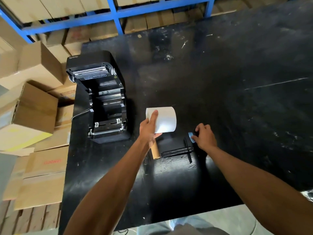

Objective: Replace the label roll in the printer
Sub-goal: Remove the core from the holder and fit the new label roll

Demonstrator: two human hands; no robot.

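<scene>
White label roll (165,119) was held in the left hand (149,127), the fingers (154,116) wrapped over its near end and the thumb underneath, so that it was kept just above the black desk (237,99), right of the printer (103,97). The printer's lid was tipped back and its paper bay lay bare, which suggested that the bay had been left free to take the new roll. A brown cardboard core (155,152), judged to be the spent one, lay on the desk near the left wrist, set aside out of the bay. Just beside it a black spindle (177,150) with its guide plates had been laid flat, probably so that the fresh roll could be threaded onto it. The right hand (204,135) was lowered over the spindle's far end, its fingers curled and pinched on a small blue tab (191,136), apparently the guide's catch; whether it was being squeezed could not be told
</scene>
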